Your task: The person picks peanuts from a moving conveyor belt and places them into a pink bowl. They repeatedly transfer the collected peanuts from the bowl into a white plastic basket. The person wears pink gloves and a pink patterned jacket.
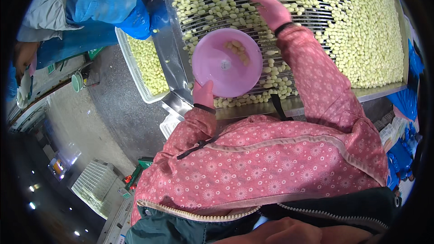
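Note:
A pink plastic bowl (220, 74) sits over the near left part of a slatted metal sorting table (298, 18). Inside it lies a small cluster of brownish oval pieces (237, 51). My left hand (202, 93), in a pink glove, grips the near rim, its thumb over the edge. Farther off, my right hand (273, 13), also gloved in pink, reaches across the slats with fingers stretched left; nothing shows in it. Pale green oval pieces (369, 40), like small fruits or cocoons, lie scattered around both hands and thickly heaped at the right.
Left of the table, a white plastic crate (140, 84) holds more green pieces. A person in blue protective wear (101, 0) stands beyond it. Metal side edging (174, 40) borders the slats. Stacked white crates (93, 179) stand on the floor at lower left.

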### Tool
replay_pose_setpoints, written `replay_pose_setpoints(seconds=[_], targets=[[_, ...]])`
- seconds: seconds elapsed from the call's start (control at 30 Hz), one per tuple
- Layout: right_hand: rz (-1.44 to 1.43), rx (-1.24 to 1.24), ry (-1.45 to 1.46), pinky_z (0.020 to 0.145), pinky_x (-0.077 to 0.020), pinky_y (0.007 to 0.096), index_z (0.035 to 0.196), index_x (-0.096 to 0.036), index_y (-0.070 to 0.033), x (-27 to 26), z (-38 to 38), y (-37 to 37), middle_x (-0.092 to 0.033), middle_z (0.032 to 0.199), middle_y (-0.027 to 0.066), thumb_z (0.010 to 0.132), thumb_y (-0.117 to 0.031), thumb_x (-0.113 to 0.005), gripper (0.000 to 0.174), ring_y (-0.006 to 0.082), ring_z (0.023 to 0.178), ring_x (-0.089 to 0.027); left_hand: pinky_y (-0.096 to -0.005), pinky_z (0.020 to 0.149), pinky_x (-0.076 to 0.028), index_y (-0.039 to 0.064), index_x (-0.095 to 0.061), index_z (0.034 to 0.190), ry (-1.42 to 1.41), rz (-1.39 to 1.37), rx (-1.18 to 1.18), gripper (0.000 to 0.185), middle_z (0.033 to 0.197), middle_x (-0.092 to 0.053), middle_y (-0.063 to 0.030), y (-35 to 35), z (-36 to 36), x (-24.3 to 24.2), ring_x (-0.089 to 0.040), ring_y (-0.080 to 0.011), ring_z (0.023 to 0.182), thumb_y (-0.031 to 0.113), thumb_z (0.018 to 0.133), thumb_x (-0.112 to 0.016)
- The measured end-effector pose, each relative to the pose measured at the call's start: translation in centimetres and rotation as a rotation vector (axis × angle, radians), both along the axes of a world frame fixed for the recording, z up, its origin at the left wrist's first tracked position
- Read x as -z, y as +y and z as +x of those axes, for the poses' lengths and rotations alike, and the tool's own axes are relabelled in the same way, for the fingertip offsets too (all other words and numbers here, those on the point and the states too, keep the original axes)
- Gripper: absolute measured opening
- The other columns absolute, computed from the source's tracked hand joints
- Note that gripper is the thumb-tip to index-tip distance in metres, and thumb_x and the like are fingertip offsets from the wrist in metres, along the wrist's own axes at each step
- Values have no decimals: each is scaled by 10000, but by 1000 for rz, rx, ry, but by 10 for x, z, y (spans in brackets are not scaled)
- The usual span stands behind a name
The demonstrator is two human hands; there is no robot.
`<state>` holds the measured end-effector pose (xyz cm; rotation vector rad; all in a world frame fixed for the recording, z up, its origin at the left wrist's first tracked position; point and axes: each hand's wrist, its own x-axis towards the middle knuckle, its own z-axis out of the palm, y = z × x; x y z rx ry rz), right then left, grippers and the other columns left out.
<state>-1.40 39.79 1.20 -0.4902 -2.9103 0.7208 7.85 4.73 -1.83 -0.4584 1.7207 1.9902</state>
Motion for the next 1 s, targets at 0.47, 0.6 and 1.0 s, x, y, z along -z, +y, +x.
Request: replay_pose_setpoints(seconds=[0.47, 0.6, 1.0], targets=[[-826, 118, -206, 654, -514, 269, 1290, -641, -93, -16, 50, -26, -716, 1116, 48, 966, -241, -576, 363, 139, 754, -665, -289, 629, -533, 27, -535, 1308, -46, 26, -1, 437, 1076, -652, -77, 3, -11, 6, -655, -166, 829, 92, 878, -575], [-977, 187, -110, 669, -497, 247, 1362, -594, -111, -12, 102, 9, -703, 1078, 52, 970, -290, -609, 431, 102, 754, -611, -322, 719, -547, 0, -505, 1340, 4, 17, 16, 483, 1123, -637, -100, -1, -30, 25, -639, -193, 913, 55, 868, -588], [-243, 719, -384, 1077, -427, 354, 1453, -487, -134, 130, 343, 168, -594, 1391, 118, 964, -271, -548, 511, 262, 1261, -581, -267, 571, -501, 8, -509, 1359, 83, -117, -131, 520, 1107, -656, -100, -71, -83, 35, -648, -180, 793, 32, 842, -570]])
